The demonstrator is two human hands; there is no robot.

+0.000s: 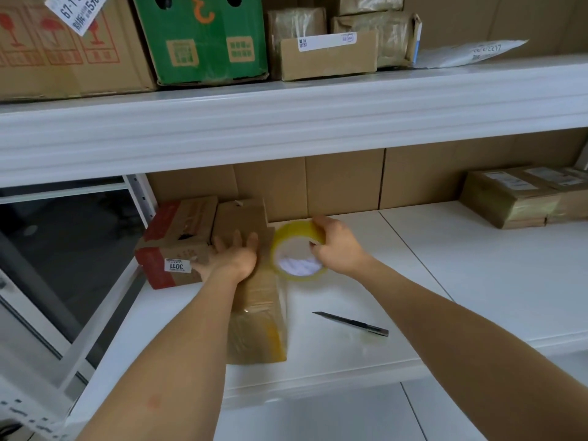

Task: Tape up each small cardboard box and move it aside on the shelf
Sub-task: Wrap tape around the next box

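Cardboard box (pixel 257 300) sits long-ways on the white shelf (pixel 445 265), already shiny with tape, and the left hand (pixel 232 257) lies flat on its top with fingers spread. Right hand (pixel 337 246) is curled round a yellowish tape roll (pixel 297 251) right at the box's far right edge. Box cutter (pixel 351 323) lies near on the right, and a red-printed box (pixel 173 243) sits just left.

Single head-worn view, wide-angle. Looks forward and down from above forearms onto white lower shelf (pixel 445 265), close range; upper shelf (pixel 286 122) crosses top of frame.
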